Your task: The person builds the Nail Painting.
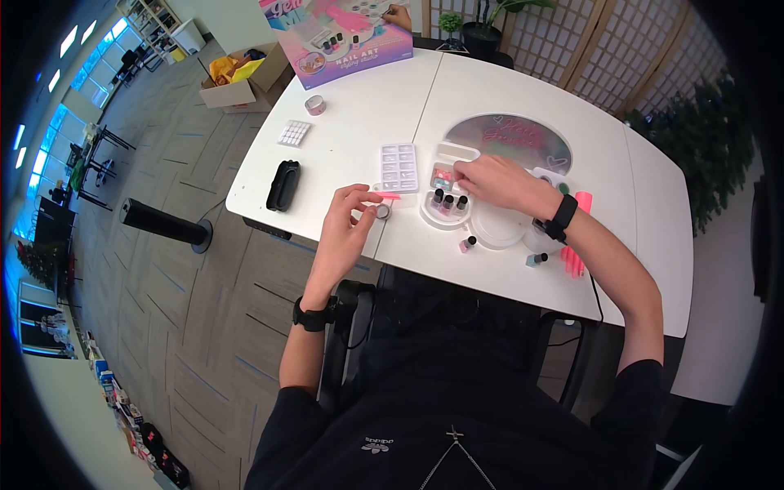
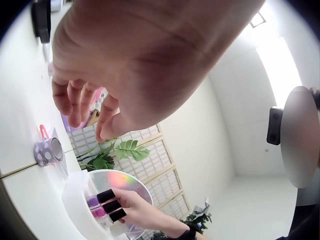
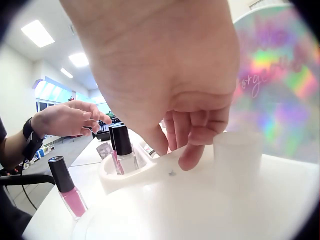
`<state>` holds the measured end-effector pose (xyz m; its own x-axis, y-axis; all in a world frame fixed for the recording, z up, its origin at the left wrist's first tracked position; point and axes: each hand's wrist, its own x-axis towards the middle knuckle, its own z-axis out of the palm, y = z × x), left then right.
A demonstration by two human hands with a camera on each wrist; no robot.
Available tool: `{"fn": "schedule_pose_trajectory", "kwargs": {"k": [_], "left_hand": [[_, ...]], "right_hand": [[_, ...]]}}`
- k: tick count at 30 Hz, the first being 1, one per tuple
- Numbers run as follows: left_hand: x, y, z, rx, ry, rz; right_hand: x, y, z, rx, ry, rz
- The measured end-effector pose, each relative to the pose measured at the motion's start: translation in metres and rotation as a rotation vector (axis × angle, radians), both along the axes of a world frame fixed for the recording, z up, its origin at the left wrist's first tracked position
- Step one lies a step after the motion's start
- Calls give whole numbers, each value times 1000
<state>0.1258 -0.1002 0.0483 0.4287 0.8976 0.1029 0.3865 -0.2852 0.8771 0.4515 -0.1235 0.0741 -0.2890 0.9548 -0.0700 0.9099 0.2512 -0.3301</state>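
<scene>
My right hand [image 1: 498, 184] reaches over a white nail-art station [image 3: 150, 210], its bent fingers down by a small compartment of coloured bits [image 1: 442, 176]. Whether those fingers pinch anything, I cannot tell. In front of that compartment, black-capped nail polish bottles [image 1: 449, 204] stand in a rounded holder. My left hand [image 1: 349, 220] hovers over the table with loosely bent fingers and nothing in them. Close to its fingertips are a small grey polka-dot roll [image 2: 48, 151] and a thin pink stick [image 1: 390, 196]. A white tray of clear nail tips [image 1: 398, 167] lies just beyond.
A pink polish bottle [image 3: 69, 190] and a teal one [image 1: 536, 260] stand at the station's near side. Pink pieces [image 1: 574, 257] lie at right. A shiny lettered panel [image 1: 510, 140] rises behind. Farther left are a black case [image 1: 283, 185] and the boxed kit [image 1: 347, 41].
</scene>
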Motion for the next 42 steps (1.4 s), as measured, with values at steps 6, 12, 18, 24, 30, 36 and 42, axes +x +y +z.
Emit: {"fn": "schedule_pose_trajectory", "kwargs": {"k": [6,12,18,24,30,36,42], "left_hand": [[-1,3,-4,75,27,7],[-5,4,-7,62,107,-20],[-2,-1,-23,214,324,-48],[8,-5,-24,303,357,-1],[20,-27,17,214,79,-31],[35,-60,43,16,-334,-209],[57,-87,50,-117,-527,-361]], "right_hand": [[-1,-1,4,7,-17,13],[0,-1,8,24,57,-11],[3,-14,33,111,136,-12],[0,-62,73,205,170,-12],[-13,-117,85,311,157,-1],[-53,-151,78,669,61,167],[-64,-159,68,787,101,71]]}}
